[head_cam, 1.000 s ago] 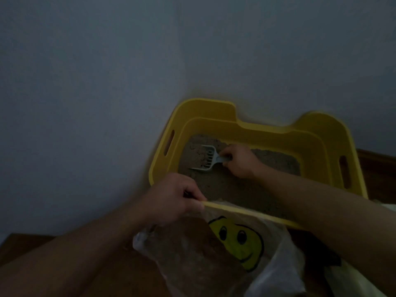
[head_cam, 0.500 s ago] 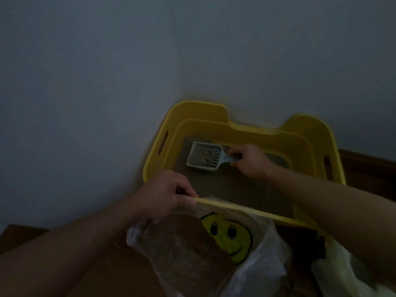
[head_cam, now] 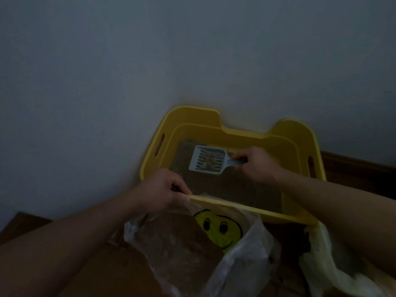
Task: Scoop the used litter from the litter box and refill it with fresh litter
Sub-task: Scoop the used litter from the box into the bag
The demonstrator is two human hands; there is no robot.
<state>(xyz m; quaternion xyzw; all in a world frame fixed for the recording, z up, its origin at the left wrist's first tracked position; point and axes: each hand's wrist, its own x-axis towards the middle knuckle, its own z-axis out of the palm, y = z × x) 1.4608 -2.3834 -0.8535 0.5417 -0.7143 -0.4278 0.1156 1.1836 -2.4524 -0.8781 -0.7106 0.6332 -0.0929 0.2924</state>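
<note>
Right hand [head_cam: 256,163]: grips loaded scoop [head_cam: 207,159]. Left hand [head_cam: 162,189]: pinches bag [head_cam: 192,243] rim. Risk: tilting scoop spills clumps short of bag.

Yellow plastic litter box [head_cam: 192,113] with side handle slots, against the wall [head_cam: 107,82], grey-brown litter [head_cam: 235,187] covering its bottom, pale slotted scoop [head_cam: 207,160] level over the far left part, loaded with clumps, clear smiley-face bag [head_cam: 246,260] open at the near rim.

The room is dim, almost dusk-dark. A plain grey-white wall [head_cam: 107,71] fills the far side and the left. Brown wooden floor [head_cam: 24,221] shows near left, and a dark wooden skirting board [head_cam: 355,167] runs along the wall's foot at the right.
</note>
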